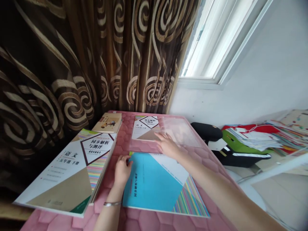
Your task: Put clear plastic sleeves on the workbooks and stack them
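A large workbook (154, 183), blue back cover up with striped corners, lies flat on the pink quilted surface in front of me. My left hand (123, 170), a silver bangle on its wrist, is at the book's upper left edge, fingers curled and thumb against it. My right hand (167, 146) reaches over the blue book, its fingers stretched out at the lower right corner of a smaller booklet (145, 128). Beside that booklet a clear plastic cover (179, 130) spreads to the right, partly under my right hand.
At left lies a thick stack of workbooks (69, 170), with a tan book (108, 122) behind it. The pink quilted pad (115, 144) reaches a patterned curtain (134, 54). Beyond the pad's right edge are a black case (207, 130), a green folder (235, 141) and piled papers.
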Tool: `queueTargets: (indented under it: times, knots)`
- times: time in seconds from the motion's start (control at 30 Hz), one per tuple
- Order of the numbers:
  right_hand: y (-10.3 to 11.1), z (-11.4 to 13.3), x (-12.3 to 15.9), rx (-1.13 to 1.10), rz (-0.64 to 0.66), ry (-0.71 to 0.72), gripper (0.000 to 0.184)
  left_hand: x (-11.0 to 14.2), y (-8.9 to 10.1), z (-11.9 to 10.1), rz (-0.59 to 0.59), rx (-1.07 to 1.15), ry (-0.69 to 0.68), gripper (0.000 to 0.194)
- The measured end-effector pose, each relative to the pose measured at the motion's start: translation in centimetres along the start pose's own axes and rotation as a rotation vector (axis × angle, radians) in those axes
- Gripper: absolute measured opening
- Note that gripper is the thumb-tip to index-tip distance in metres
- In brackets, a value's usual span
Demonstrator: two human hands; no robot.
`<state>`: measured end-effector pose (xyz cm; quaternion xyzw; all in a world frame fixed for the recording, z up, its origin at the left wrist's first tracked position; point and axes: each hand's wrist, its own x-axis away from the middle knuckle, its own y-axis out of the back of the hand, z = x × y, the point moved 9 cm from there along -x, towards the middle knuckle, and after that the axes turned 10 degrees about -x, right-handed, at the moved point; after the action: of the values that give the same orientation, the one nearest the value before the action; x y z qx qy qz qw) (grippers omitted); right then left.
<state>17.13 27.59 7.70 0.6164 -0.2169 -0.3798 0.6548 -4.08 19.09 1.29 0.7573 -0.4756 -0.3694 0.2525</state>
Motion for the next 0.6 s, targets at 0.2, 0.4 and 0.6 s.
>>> queueTargets:
  times: [0.2, 0.4, 0.6]
  knots:
    - [-2.1, 7.5, 9.8, -0.379, 0.169, 0.089, 0.04, 0.0, -0.1, 0.1, 0.02, -0.025, 0.011, 0.016]
    - [-4.7, 9.4, 13.3, -0.419, 0.324, -0.042, 0.076, -0.2, -0.3, 0.1, 0.035, -0.041, -0.015, 0.018]
    - [-4.4, 9.1, 13.7, -0.497, 0.295, -0.003, 0.069, 1.2, 1.2, -3.8, -0.008, -0.116, -0.168, 0.02]
